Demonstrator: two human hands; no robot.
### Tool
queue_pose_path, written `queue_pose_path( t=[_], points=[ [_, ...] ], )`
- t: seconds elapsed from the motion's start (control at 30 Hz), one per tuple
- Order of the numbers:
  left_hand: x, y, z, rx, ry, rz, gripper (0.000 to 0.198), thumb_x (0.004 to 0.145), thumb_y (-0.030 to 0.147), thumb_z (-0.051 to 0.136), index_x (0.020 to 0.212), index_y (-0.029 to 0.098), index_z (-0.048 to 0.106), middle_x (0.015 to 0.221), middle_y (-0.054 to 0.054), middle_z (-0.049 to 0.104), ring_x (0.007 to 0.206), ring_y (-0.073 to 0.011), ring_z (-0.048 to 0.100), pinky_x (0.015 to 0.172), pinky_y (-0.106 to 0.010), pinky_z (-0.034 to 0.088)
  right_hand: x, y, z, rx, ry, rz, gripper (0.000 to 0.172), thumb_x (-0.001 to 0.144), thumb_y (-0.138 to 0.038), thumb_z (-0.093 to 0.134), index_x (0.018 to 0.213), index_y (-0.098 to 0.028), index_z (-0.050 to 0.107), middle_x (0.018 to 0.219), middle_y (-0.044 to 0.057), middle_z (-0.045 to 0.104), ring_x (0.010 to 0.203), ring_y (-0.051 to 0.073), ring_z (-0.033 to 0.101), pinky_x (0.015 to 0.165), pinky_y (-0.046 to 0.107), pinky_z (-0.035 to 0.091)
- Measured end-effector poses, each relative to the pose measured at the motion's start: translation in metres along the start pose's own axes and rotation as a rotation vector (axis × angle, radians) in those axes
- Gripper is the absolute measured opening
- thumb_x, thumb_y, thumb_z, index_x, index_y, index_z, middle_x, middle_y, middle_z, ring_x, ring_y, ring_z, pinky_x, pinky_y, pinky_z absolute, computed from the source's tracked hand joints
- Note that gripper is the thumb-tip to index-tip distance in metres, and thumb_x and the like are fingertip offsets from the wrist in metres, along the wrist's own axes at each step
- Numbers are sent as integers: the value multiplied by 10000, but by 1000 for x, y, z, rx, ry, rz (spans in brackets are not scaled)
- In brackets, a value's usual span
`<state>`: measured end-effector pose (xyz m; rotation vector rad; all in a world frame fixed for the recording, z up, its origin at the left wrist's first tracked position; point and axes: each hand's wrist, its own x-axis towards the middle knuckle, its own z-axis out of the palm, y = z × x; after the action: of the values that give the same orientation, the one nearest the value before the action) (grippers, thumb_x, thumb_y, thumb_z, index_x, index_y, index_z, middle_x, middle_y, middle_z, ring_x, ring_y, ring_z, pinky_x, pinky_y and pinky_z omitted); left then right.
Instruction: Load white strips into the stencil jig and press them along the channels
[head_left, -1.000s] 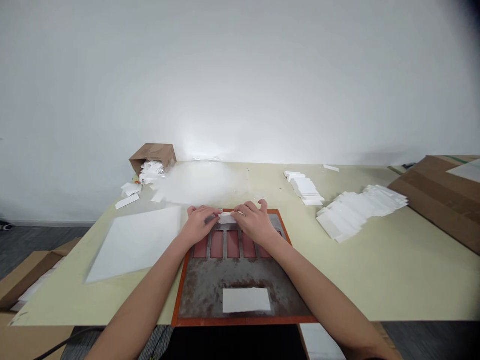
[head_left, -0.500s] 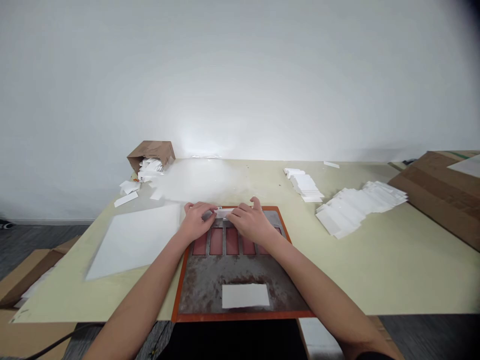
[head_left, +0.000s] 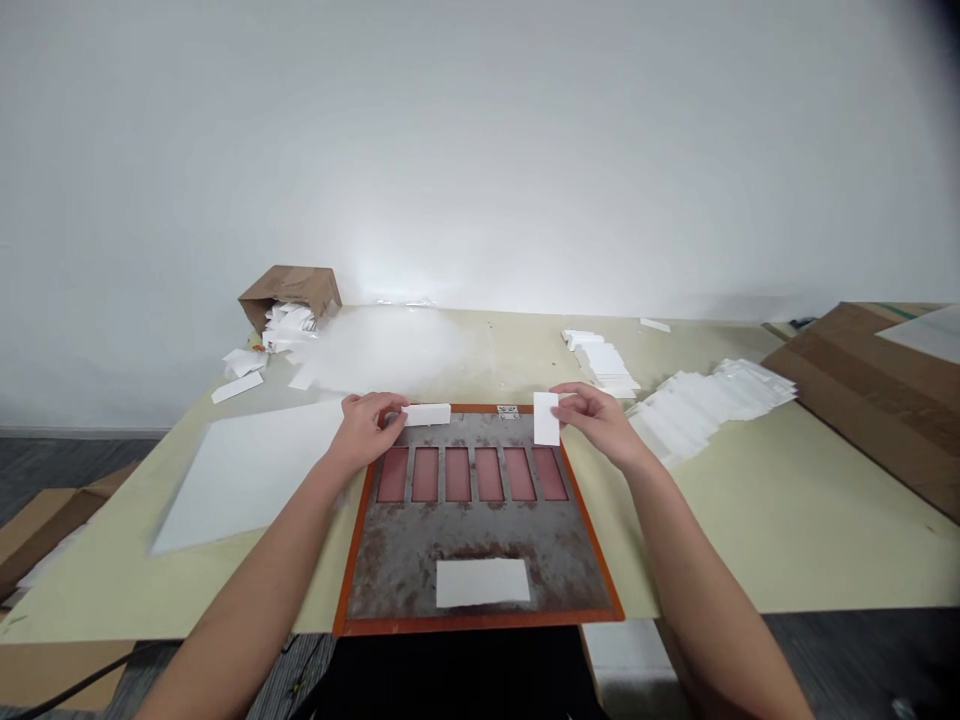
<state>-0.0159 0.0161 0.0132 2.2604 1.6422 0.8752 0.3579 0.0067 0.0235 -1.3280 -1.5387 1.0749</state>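
My left hand (head_left: 371,422) pinches a narrow white strip (head_left: 427,414), perhaps a folded card or small stack, over the board's far left edge. In the fingers of my right hand (head_left: 596,420) is a small white rectangular card (head_left: 546,418), held upright above the far right corner. Below both hands lies a grey board (head_left: 480,535) with an orange-brown border. A row of several reddish rectangular recesses (head_left: 458,474) runs across it, and the one at the right end is just below the card. A white rectangle (head_left: 482,582) rests near the board's front edge.
White sheet (head_left: 240,470) left of the board; behind it, a cardboard box (head_left: 292,290) spilling white pieces. At right are a short stack of white cards (head_left: 604,365), a spread row of white pieces (head_left: 697,405) and a large cardboard box (head_left: 877,370).
My hands, close together at the board's far edge before, have moved apart. The right hand went right with a white card, while the left shifted slightly left with the strip.
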Motion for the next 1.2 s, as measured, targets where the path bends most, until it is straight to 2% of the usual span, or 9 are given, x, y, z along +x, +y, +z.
queue_pose_path(
  t=[0.17,0.27,0.4,0.7,0.97,1.2],
  points=[
    [0,2,1,8,-10,-16,245,843,373,490,946,259,681,947,-20,765,897,-228,681,940,-454,351,-14,12,-10,29,-140,172,452,691,-501,773,996,-211,608,675,-31,611,591,116,473,574,270,352],
    [1,1,3,13,-5,-17,255,839,394,492,938,256,683,925,-20,765,876,-228,682,938,-450,354,-18,6,-11,22,-260,224,423,696,-491,766,967,-215,593,673,-43,600,584,103,439,557,258,293],
    [2,-2,5,21,15,-7,265,832,404,496,944,252,683,992,-27,763,949,-245,682,943,-443,351,-20,-1,-10,-6,-387,256,380,707,-482,750,930,-223,583,700,-42,613,597,102,433,567,259,265],
    [1,-1,7,51,26,13,260,849,398,488,942,257,685,992,-19,761,925,-227,678,952,-422,339,-23,-1,-15,-18,-412,280,361,702,-454,755,920,-225,581,708,-41,633,603,103,447,579,262,273],
    [1,1,6,57,20,19,263,853,400,485,948,260,685,972,-18,757,904,-221,672,954,-431,317,-22,1,-14,15,-440,285,382,692,-451,764,929,-217,576,750,-20,670,651,121,534,615,273,330],
    [1,1,6,60,23,36,259,857,398,484,942,256,683,927,-17,748,881,-226,675,948,-436,314,-23,2,-14,9,-437,286,364,702,-438,751,927,-214,573,732,-29,650,617,104,490,592,267,314]
  ],
)
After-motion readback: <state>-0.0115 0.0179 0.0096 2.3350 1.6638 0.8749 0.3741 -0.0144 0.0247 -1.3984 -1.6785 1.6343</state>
